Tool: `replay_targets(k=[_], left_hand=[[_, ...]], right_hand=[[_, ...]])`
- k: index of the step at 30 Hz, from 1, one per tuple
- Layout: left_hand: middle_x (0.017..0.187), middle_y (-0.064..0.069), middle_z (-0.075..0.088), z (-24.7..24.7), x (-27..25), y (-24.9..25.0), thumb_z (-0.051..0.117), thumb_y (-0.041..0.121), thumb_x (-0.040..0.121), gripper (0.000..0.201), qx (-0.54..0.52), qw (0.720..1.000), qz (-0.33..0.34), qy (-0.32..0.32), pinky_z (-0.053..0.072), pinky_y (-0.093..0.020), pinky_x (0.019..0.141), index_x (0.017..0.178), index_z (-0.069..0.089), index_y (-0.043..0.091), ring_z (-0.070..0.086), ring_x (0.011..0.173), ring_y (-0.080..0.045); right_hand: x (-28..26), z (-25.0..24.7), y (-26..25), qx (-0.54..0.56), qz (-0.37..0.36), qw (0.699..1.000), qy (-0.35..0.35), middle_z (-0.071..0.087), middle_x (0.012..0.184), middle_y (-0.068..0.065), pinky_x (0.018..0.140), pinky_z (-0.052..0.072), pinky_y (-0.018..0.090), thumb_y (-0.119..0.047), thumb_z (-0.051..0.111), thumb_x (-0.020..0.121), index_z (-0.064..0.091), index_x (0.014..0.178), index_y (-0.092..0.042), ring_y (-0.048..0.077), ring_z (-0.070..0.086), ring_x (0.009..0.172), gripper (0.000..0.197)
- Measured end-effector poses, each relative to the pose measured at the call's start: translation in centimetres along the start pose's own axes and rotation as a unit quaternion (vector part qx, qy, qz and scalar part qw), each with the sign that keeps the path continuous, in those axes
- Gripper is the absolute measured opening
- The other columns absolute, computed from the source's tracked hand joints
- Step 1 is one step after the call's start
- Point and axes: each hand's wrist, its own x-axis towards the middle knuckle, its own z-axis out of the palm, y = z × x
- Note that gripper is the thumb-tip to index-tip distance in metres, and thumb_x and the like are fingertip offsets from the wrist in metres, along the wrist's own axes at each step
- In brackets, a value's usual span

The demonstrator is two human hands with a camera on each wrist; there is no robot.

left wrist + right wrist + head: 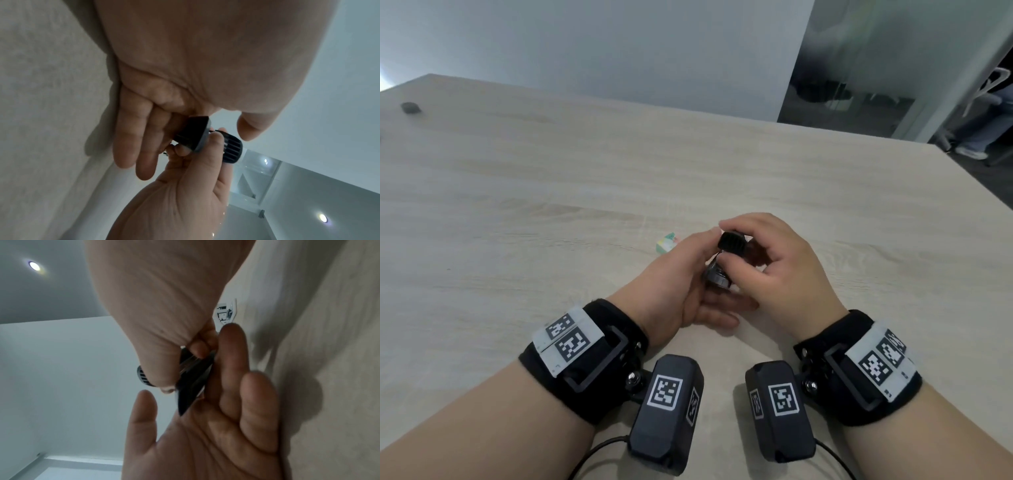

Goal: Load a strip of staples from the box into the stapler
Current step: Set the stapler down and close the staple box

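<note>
A small black stapler [729, 245] with a ribbed end is held above the wooden table [551, 192], between both hands. My left hand [674, 284] lies under and behind it with straight fingers [232, 369]; the stapler's base [193, 134] rests against them, and the thumb [252, 128] sits just beside the ribbed end. My right hand [784, 267] pinches the stapler [191, 378] from the right, thumb [216, 139] and curled fingers on its open middle. The small white-and-green staple box [667, 242] lies on the table just beyond the left hand, also in the right wrist view [225, 313]. No staple strip shows.
A small dark object [410, 108] lies at the table's far left corner. The table's right edge [976, 178] runs diagonally. Beyond it are a glass partition [859, 85] and a seated person's legs [983, 133]. Camera cables trail at the near edge.
</note>
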Motion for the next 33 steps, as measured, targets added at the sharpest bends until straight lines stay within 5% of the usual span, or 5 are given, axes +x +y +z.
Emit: replay_targets(k=[14,18,21,29,33], left_hand=[[0.064,0.010,0.059,-3.0,0.3,0.5,0.057,0.007,0.089,0.026,0.224,0.879,0.209,0.365,0.037,-0.019,0.051,0.087,0.077,0.023,0.043,0.051,-0.005],[0.119,0.013,0.071,-3.5,0.4,0.3,0.058,0.025,0.084,0.030,0.312,0.875,0.135,0.345,0.054,-0.038,0.094,0.102,0.076,0.040,0.067,0.108,-0.013],[0.148,0.026,0.054,-3.1,0.4,0.6,0.057,0.022,0.084,0.046,0.466,0.837,0.077,0.276,0.020,-0.037,0.122,0.121,0.069,0.046,0.043,0.142,-0.006],[0.116,0.018,0.053,-3.6,0.6,0.6,0.066,0.039,0.088,0.042,0.593,0.770,0.040,0.231,0.026,-0.035,0.093,0.130,0.064,0.045,0.049,0.120,-0.015],[0.111,0.017,0.064,-3.1,0.1,0.5,0.073,0.035,0.082,0.028,0.468,0.840,0.101,0.255,0.049,-0.037,0.095,0.108,0.068,0.045,0.064,0.102,-0.010]], right_hand=[[0.5,-0.3,1.8,-0.098,0.014,0.992,-0.084,0.063,0.139,-0.014,0.106,0.031,0.004,-0.001,0.066,0.090,0.071,0.125,-0.022,-0.010,0.045,0.128,0.041],[0.6,-0.4,2.0,-0.137,0.034,0.985,-0.100,0.057,0.147,-0.016,0.112,0.031,0.011,-0.001,0.060,0.092,0.068,0.130,-0.026,-0.005,0.045,0.133,0.046],[0.6,-0.7,1.5,-0.205,0.070,0.973,-0.078,0.052,0.152,-0.017,0.113,0.039,0.043,-0.003,0.053,0.093,0.065,0.133,-0.032,0.019,0.050,0.135,0.051],[0.5,-1.2,0.7,-0.238,0.089,0.967,0.025,0.055,0.131,-0.008,0.100,0.042,0.038,-0.018,0.059,0.091,0.072,0.120,-0.027,0.022,0.046,0.119,0.033],[0.4,-0.8,0.2,-0.201,-0.002,0.976,0.084,0.059,0.107,-0.006,0.081,0.043,0.021,-0.018,0.066,0.089,0.075,0.108,-0.020,0.011,0.055,0.093,0.020]])
